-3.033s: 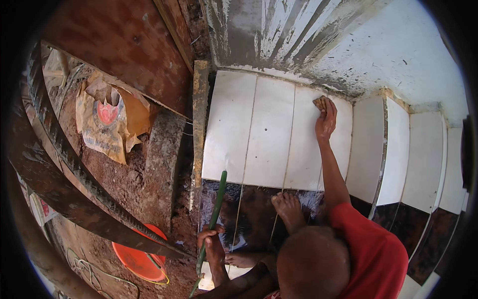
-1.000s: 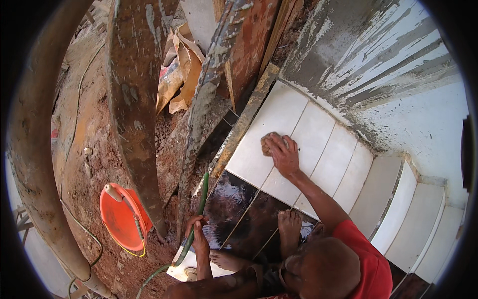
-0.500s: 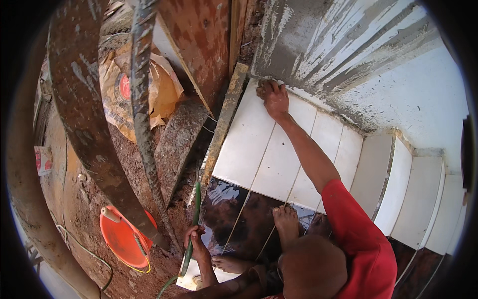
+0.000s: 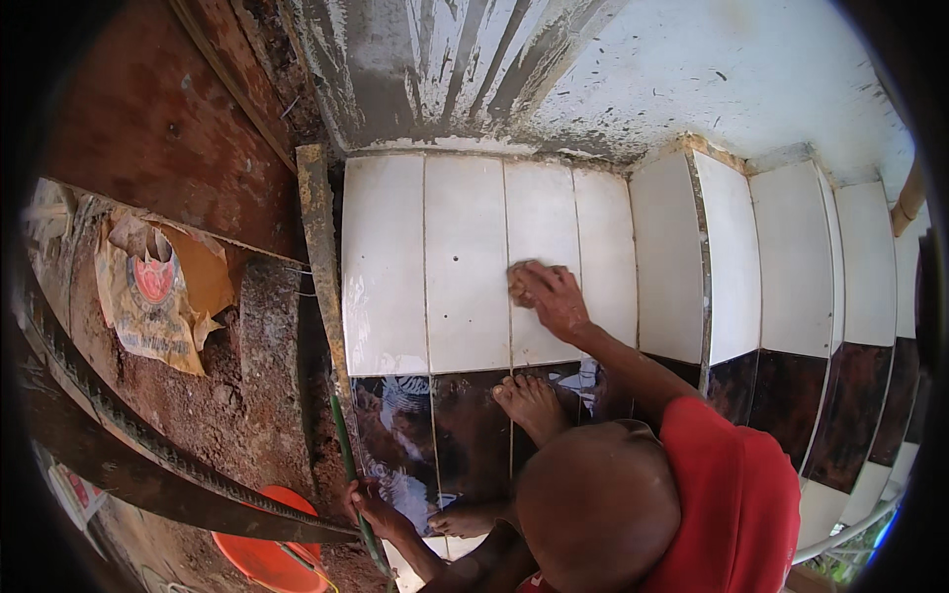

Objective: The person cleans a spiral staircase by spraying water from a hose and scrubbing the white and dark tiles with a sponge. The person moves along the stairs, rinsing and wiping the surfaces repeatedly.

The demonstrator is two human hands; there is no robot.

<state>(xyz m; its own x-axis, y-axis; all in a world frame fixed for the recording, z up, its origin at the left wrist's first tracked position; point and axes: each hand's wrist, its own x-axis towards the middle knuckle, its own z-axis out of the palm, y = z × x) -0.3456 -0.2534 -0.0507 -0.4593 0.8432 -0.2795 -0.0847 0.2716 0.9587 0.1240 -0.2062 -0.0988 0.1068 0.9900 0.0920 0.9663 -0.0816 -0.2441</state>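
My right hand (image 4: 556,296), in a red sleeve, is closed round a crumpled brown pad (image 4: 518,285); sponge or rag, I cannot tell. It presses on the white tiles (image 4: 386,262), near a joint between two of them. At lower left my left hand (image 4: 374,509) grips a green hose (image 4: 343,445), which slants up beside the edge of the dark tiles (image 4: 474,425). Those dark tiles look wet and glossy, and my bare feet (image 4: 532,403) are on them. A large rounded brown shape (image 4: 598,504) at the lower middle hides what lies beneath it.
Tiled steps (image 4: 727,247) run off to the right below a cement-streaked wall (image 4: 415,79). A rough plank (image 4: 321,247) borders the tiles at left. Beyond it are a torn paper sack (image 4: 153,287), a brown board (image 4: 168,128), rusty metal bars (image 4: 148,460) and an orange bucket (image 4: 267,549).
My right hand has come away from the wall corner, back and across the white tiles with the brown pad. The view has turned, showing more steps at right. My left hand still holds the hose.
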